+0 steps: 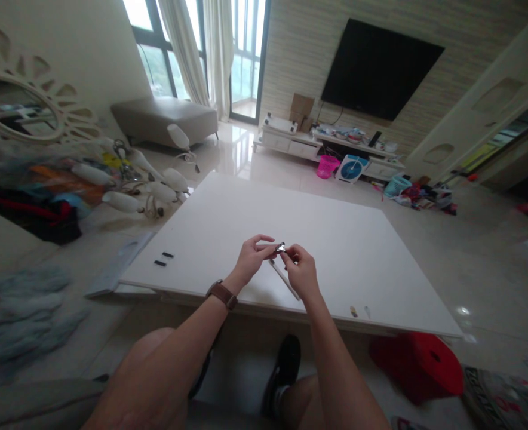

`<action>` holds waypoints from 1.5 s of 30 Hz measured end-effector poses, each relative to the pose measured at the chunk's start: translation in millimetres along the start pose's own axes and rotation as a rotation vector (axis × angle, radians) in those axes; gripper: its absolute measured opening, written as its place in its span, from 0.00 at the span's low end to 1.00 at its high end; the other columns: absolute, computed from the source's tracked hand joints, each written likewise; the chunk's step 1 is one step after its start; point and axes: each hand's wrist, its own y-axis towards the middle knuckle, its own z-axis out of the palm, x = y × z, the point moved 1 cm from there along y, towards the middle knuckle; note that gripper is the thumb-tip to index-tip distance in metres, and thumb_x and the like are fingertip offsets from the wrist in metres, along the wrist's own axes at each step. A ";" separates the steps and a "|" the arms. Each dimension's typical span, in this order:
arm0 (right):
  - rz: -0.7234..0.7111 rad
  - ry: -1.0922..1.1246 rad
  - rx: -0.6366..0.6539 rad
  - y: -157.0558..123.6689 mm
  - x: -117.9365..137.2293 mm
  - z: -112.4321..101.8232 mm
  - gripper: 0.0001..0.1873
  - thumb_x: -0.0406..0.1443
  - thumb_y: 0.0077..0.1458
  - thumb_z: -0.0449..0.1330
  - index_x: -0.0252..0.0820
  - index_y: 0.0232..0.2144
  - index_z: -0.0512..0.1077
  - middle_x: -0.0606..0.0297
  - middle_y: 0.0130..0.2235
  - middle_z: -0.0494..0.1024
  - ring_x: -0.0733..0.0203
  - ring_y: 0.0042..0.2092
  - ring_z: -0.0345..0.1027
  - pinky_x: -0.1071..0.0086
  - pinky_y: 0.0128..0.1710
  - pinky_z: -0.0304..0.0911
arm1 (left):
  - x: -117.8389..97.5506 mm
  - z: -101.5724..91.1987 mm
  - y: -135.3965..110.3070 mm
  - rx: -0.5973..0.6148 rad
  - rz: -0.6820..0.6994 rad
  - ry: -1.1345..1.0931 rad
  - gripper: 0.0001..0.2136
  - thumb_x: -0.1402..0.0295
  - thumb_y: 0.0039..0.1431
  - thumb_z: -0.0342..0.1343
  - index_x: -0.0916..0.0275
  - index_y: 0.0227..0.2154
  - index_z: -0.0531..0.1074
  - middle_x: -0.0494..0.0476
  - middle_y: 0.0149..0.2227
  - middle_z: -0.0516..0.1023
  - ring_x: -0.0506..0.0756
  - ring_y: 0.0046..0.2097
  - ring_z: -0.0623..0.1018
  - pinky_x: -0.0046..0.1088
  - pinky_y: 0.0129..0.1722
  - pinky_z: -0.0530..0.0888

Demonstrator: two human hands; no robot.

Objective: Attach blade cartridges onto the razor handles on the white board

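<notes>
A small shiny silver-and-dark metal piece (pixel 281 246) is held up between my two hands, above the near part of a large white board (pixel 327 239). My left hand (pixel 251 257), with a brown-strapped watch at its wrist, grips the piece from the left with one finger stretched out above. From the right, my right hand (pixel 300 269) pinches the piece between thumb and fingers. The piece is too small for its exact kind to show. Below the hands, a thin pale strip (pixel 285 280) lies slantwise on the board, partly hidden by my right hand.
Small black pieces (pixel 160 263) lie at the board's left. Two tiny items, one yellowish (pixel 353 311), lie near its front right edge. A red stool (pixel 425 365) stands at the right front. A lamp with several white shades (pixel 160 192) is beyond the left edge.
</notes>
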 end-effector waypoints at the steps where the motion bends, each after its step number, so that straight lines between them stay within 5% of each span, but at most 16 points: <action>1: 0.011 0.008 -0.001 0.5 1.7 -0.2 0.09 0.40 0.57 0.59 0.43 0.27 0.70 0.68 0.27 0.71 0.63 0.28 0.64 0.69 0.28 0.61 | -0.1 -0.6 1.0 -0.021 -0.019 -0.032 0.14 0.66 0.48 0.66 0.66 0.38 0.74 0.64 0.37 0.84 0.58 0.40 0.83 0.37 0.45 0.77; 6: 0.057 0.015 -0.014 5.0 6.9 -0.4 0.09 0.40 0.57 0.59 0.43 0.27 0.70 0.68 0.27 0.72 0.63 0.28 0.65 0.68 0.28 0.60 | 7.6 -0.6 9.2 -0.135 -0.081 -0.238 0.15 0.62 0.57 0.55 0.67 0.39 0.77 0.69 0.47 0.81 0.61 0.50 0.81 0.38 0.52 0.74; 16: 0.084 0.035 -0.049 6.4 -7.7 12.8 0.13 0.42 0.55 0.60 0.42 0.24 0.68 0.69 0.24 0.69 0.65 0.25 0.63 0.70 0.26 0.59 | 24.9 11.1 9.5 0.052 -0.121 -0.112 0.22 0.51 0.54 0.59 0.65 0.41 0.79 0.68 0.50 0.80 0.62 0.51 0.78 0.40 0.54 0.69; 21: 0.240 0.385 -0.113 7.2 -3.7 9.4 0.15 0.47 0.50 0.63 0.41 0.30 0.71 0.66 0.28 0.73 0.65 0.25 0.66 0.71 0.23 0.59 | 21.7 10.0 0.2 -0.069 -0.145 -0.180 0.24 0.51 0.59 0.55 0.63 0.51 0.73 0.70 0.57 0.74 0.61 0.58 0.74 0.38 0.55 0.70; 24: 0.349 0.644 -0.150 12.4 -3.8 7.8 0.19 0.48 0.47 0.65 0.40 0.34 0.74 0.64 0.29 0.75 0.63 0.29 0.69 0.71 0.27 0.62 | 26.0 13.9 -3.6 -0.091 -0.187 -0.173 0.22 0.52 0.58 0.56 0.63 0.48 0.73 0.72 0.59 0.72 0.62 0.60 0.73 0.38 0.53 0.71; 28: 0.321 0.642 -0.223 20.7 -6.5 10.8 0.19 0.51 0.48 0.63 0.41 0.33 0.73 0.61 0.33 0.76 0.59 0.36 0.71 0.68 0.34 0.67 | 29.0 21.1 -3.8 0.074 -0.148 0.035 0.17 0.53 0.58 0.54 0.64 0.38 0.75 0.69 0.49 0.79 0.62 0.53 0.77 0.37 0.47 0.73; 32: 0.323 0.536 -0.205 23.8 -6.4 17.5 0.23 0.55 0.51 0.60 0.41 0.35 0.72 0.60 0.35 0.77 0.60 0.33 0.70 0.68 0.29 0.66 | 22.0 26.7 -2.1 0.150 -0.100 0.122 0.14 0.56 0.57 0.53 0.63 0.31 0.73 0.61 0.37 0.80 0.56 0.39 0.79 0.31 0.37 0.74; 36: 0.403 0.594 -0.136 21.1 -2.9 22.0 0.25 0.55 0.50 0.61 0.42 0.39 0.73 0.61 0.35 0.77 0.60 0.30 0.69 0.70 0.22 0.63 | 13.9 32.6 -2.1 0.142 -0.062 0.065 0.12 0.59 0.55 0.57 0.63 0.35 0.72 0.57 0.35 0.77 0.52 0.34 0.76 0.27 0.32 0.74; 45: 0.353 0.493 -0.123 8.2 -3.1 20.2 0.20 0.50 0.53 0.58 0.41 0.40 0.74 0.58 0.37 0.78 0.59 0.34 0.71 0.71 0.24 0.61 | 18.2 30.3 -8.7 0.056 -0.011 -0.035 0.15 0.58 0.54 0.60 0.62 0.40 0.70 0.51 0.30 0.73 0.49 0.26 0.75 0.25 0.25 0.71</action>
